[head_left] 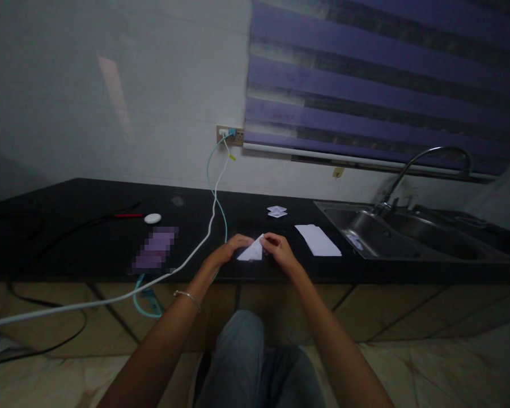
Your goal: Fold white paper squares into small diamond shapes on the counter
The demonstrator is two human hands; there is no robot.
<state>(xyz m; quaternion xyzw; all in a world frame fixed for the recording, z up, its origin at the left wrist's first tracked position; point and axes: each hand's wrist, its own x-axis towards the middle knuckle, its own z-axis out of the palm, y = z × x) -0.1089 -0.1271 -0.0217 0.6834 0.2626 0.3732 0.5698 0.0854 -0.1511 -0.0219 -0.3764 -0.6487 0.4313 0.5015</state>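
We hold a small folded white paper at the front edge of the black counter. Our left hand curls its fingers over the paper's left side; our right hand pinches its upper corner between thumb and fingertips. A flat white sheet lies just to the right, near the sink

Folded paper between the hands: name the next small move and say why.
Probably press the peak down and run a fingertip along the fold. The folded paper is a white triangle, its tip pinched by the right hand, its left side held by the left hand, at the front edge of the black counter.
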